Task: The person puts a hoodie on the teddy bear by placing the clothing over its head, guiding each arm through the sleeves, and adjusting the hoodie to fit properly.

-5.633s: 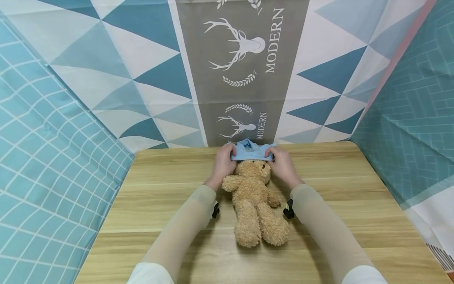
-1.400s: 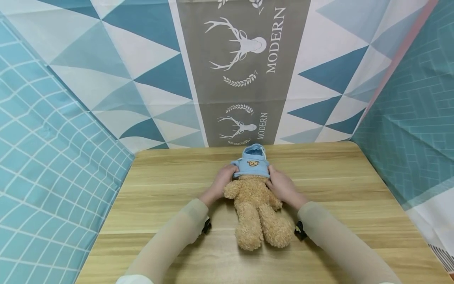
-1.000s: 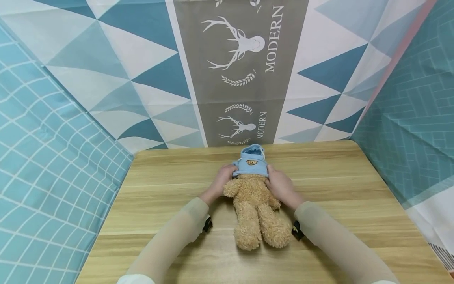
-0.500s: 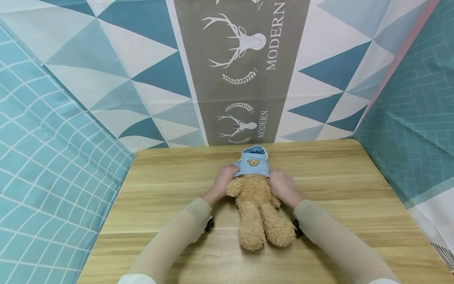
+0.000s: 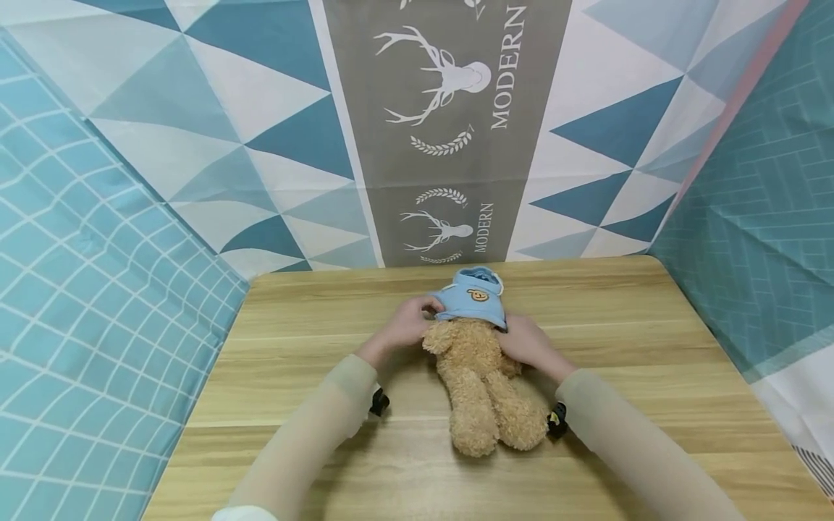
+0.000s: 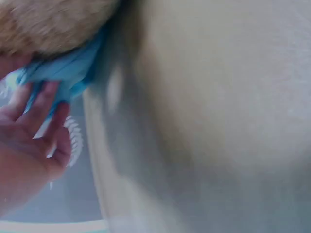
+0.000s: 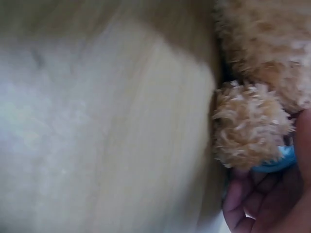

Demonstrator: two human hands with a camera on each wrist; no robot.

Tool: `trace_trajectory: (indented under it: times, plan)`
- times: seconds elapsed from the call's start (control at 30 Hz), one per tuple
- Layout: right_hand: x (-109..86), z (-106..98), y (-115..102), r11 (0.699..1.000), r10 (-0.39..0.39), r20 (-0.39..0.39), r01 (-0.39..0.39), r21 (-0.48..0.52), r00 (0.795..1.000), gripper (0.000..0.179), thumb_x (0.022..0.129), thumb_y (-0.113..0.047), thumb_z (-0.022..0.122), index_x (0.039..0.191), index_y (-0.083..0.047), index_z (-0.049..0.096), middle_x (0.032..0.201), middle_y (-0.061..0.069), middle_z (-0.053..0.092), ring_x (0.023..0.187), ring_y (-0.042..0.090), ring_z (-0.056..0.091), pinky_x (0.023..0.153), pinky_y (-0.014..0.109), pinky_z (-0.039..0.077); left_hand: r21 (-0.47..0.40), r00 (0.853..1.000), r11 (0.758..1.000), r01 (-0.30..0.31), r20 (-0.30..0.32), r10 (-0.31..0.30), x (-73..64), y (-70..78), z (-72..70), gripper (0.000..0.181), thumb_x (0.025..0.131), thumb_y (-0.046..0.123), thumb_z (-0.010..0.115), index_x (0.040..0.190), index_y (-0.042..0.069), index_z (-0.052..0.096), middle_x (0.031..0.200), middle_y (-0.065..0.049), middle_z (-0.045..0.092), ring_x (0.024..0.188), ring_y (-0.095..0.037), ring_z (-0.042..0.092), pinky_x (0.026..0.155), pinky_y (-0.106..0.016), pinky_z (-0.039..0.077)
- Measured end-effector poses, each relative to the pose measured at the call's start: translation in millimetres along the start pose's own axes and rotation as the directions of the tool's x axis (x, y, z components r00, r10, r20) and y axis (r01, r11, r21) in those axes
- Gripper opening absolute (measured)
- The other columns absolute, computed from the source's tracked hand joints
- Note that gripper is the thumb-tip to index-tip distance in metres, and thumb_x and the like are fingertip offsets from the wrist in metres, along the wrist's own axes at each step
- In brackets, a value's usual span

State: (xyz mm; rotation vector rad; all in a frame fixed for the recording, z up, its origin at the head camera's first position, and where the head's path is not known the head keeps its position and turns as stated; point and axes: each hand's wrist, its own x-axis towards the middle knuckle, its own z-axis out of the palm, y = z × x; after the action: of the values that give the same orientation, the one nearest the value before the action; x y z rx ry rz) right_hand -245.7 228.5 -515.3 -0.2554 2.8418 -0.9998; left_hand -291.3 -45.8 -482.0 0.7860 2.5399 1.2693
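Observation:
A curly tan teddy bear [image 5: 470, 362] lies on its back on the table, legs toward the person. A small blue hoodie [image 5: 472, 300] with a bear-face patch covers its head, with the hem near the top of the chest and both bear arms outside. My left hand [image 5: 412, 318] pinches the hem at the left; in the left wrist view its fingers [image 6: 41, 104] lie against the blue cloth [image 6: 70, 68]. At the right side, my right hand [image 5: 529, 341] grips the hem. In the right wrist view its curled fingers sit below the bear's arm [image 7: 250, 126], partly hidden.
The wood-grain table [image 5: 306, 376] extends around the bear on all sides. A patterned curtain [image 5: 449, 145] hangs right behind the table's far edge, close beyond the hoodie's neck opening. Tiled-print cloths hang along the left and right sides.
From 5.6 seconds ago, the bunched hoodie has come down over the bear's head toward its chest. In the last half second, bear and hoodie shift slightly right and the hem spreads wider.

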Motion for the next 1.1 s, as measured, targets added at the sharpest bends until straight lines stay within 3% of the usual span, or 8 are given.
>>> trace_trajectory:
  times: [0.13, 0.27, 0.37, 0.47, 0.67, 0.8, 0.9, 1.1]
  plan:
    - [-11.2, -5.4, -8.3, 0.996, 0.045, -0.047, -0.042, 0.074, 0.998, 0.049, 0.107, -0.032, 0.059, 0.141, 0.003, 0.054, 0.120, 0.021, 0.070, 0.099, 0.031, 0.067, 0.085, 0.051, 0.056, -0.106, 0.986, 0.982, 0.158, 0.065, -0.152, -6.3, 14.8, -14.0, 0.040, 0.099, 0.038, 0.075, 0.125, 0.008, 0.072, 0.119, -0.005, 0.071, 0.111, -0.023, 0.065, 0.098, -0.043, 0.054]
    - [-18.9, -9.0, -20.4, 0.994, 0.039, -0.146, -0.023, 0.105, 0.989, 0.045, 0.106, -0.029, 0.065, 0.138, -0.001, 0.050, 0.111, 0.015, 0.069, 0.093, 0.029, 0.066, 0.081, 0.047, 0.054, -0.097, 0.973, 0.971, 0.217, 0.097, -0.207, -11.3, 35.4, -17.1, 0.063, 0.089, 0.044, 0.086, 0.134, 0.007, 0.063, 0.121, -0.007, 0.066, 0.109, -0.024, 0.063, 0.093, -0.041, 0.054]
    - [-21.1, -9.4, -28.5, 0.996, -0.020, -0.217, 0.040, 0.086, 0.976, 0.039, 0.105, -0.026, 0.071, 0.132, -0.006, 0.052, 0.113, 0.014, 0.071, 0.102, 0.032, 0.069, 0.089, 0.052, 0.055, 0.020, 0.979, 0.982, 0.188, 0.076, -0.189, -12.3, 44.9, -10.4, 0.068, 0.084, 0.035, 0.091, 0.134, 0.003, 0.060, 0.121, -0.010, 0.065, 0.110, -0.026, 0.062, 0.096, -0.040, 0.052]
    - [-20.8, -7.2, -30.0, 0.992, -0.085, -0.241, 0.105, 0.074, 0.967, 0.037, 0.102, -0.020, 0.076, 0.128, -0.007, 0.052, 0.114, 0.015, 0.072, 0.109, 0.037, 0.070, 0.095, 0.055, 0.054, 0.065, 0.982, 0.980, 0.188, 0.023, -0.190, -12.8, 47.1, -1.3, 0.063, 0.085, 0.025, 0.091, 0.132, 0.000, 0.059, 0.121, -0.013, 0.066, 0.112, -0.028, 0.063, 0.099, -0.042, 0.052]
    - [-16.6, -0.2, -27.2, 0.983, -0.162, -0.233, 0.178, 0.051, 0.959, 0.022, 0.105, -0.013, 0.071, 0.118, -0.009, 0.054, 0.105, 0.014, 0.073, 0.097, 0.034, 0.071, 0.085, 0.052, 0.057, 0.005, 0.983, 0.984, 0.180, -0.029, -0.179, -16.6, 38.9, 8.4, 0.045, 0.092, 0.016, 0.084, 0.128, 0.001, 0.061, 0.121, -0.014, 0.066, 0.114, -0.030, 0.063, 0.101, -0.045, 0.052]
    - [-14.3, 2.3, -29.7, 0.976, -0.207, -0.184, 0.216, 0.033, 0.961, 0.015, 0.111, -0.015, 0.059, 0.125, -0.009, 0.055, 0.109, 0.016, 0.070, 0.102, 0.036, 0.069, 0.087, 0.054, 0.055, 0.066, 0.994, 0.992, 0.107, -0.011, -0.107, -19.2, 31.6, 8.8, 0.024, 0.097, 0.014, 0.078, 0.115, 0.004, 0.066, 0.108, -0.009, 0.066, 0.099, -0.024, 0.061, 0.091, -0.040, 0.052]
    - [-13.9, 3.3, -32.2, 0.971, -0.236, -0.144, 0.240, 0.014, 0.961, 0.018, 0.113, -0.016, 0.055, 0.129, -0.008, 0.053, 0.113, 0.018, 0.068, 0.109, 0.038, 0.066, 0.091, 0.056, 0.052, 0.127, 0.999, 0.991, 0.042, 0.024, -0.045, -21.0, 26.1, 7.6, 0.015, 0.099, 0.013, 0.075, 0.101, 0.006, 0.062, 0.089, -0.004, 0.057, 0.080, -0.018, 0.052, 0.075, -0.033, 0.045]
    - [-16.2, 0.5, -30.0, 0.946, -0.323, -0.073, 0.324, 0.004, 0.944, 0.026, 0.109, -0.024, 0.061, 0.127, -0.011, 0.047, 0.110, 0.014, 0.063, 0.100, 0.031, 0.061, 0.087, 0.052, 0.052, 0.197, 0.995, 0.980, -0.006, 0.096, -0.014, -24.6, 20.8, 5.2, 0.034, 0.105, 0.018, 0.070, 0.083, 0.012, 0.045, 0.073, 0.000, 0.038, 0.066, -0.014, 0.040, 0.064, -0.029, 0.034]
